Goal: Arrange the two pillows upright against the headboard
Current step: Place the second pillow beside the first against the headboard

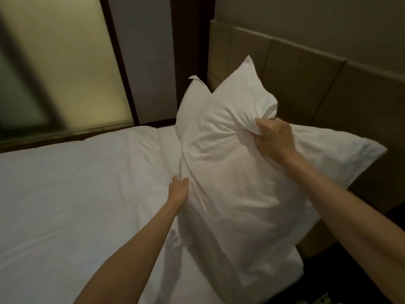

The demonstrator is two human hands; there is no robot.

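A person's right hand (274, 137) clenches a bunched fold near the top of a plump white fabric pillow (225, 172), held tilted above the white-sheeted bed (65, 194), while the open left hand (178, 190) presses flat against its lower edge. A second white pillow (341, 154) behind it leans against the tan padded panel headboard (306, 69). The task appears partly done: the held pillow is not yet set upright at the headboard.

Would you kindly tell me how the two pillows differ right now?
The near pillow stands upright, gripped by the right hand and touched by the left hand; the far pillow leans low against the headboard, untouched and mostly hidden. Both are white.
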